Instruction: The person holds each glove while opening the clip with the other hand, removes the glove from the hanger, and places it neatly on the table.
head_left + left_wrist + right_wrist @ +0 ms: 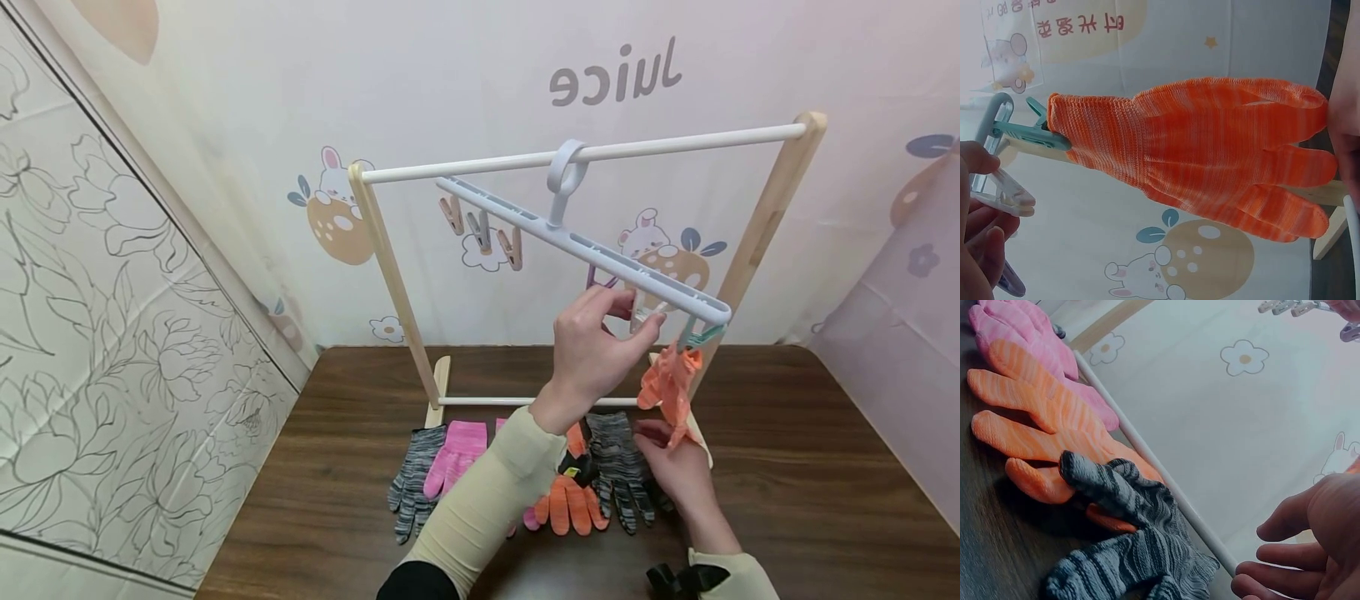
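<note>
My left hand (596,346) pinches a clear clothespin (1013,194) between thumb and fingers, under the front end of a pale hanger bar (600,248). Beside it, a teal clothespin (1032,134) grips the cuff of an orange glove (1204,156), which hangs with its fingers down. My right hand (681,475) is low at the hanging glove's fingertips, near a black-and-grey glove (1141,531). In the right wrist view its fingers (1291,556) are loosely extended and hold nothing.
The hanger hooks over the white rod (472,167) of a wooden rack (393,287). Tan and grey clothespins (480,232) hang from its far end. Pink gloves (457,454), another orange glove (566,504) and a left grey glove (416,483) lie on the brown table (810,467).
</note>
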The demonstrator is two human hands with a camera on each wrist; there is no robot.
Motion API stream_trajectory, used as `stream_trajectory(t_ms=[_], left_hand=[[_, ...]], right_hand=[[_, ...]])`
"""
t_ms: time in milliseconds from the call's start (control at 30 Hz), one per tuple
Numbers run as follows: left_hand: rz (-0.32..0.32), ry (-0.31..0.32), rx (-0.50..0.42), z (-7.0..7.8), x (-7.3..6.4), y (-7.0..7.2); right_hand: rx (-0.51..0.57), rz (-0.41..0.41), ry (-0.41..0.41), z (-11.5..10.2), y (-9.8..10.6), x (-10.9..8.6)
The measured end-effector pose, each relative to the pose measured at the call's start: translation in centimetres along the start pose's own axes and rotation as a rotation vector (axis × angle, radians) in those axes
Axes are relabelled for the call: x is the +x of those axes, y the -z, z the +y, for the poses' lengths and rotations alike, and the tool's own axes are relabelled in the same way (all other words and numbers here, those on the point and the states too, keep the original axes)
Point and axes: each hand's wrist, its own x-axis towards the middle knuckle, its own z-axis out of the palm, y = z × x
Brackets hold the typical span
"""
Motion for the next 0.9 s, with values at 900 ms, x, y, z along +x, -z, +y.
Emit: stream_trajectory(t_ms=[900], left_hand=[[0.008, 0.008, -0.004, 0.0, 0.0, -0.1]], right_hand=[[-0.113, 0.288, -0.066, -0.3, 4.0, 0.0]])
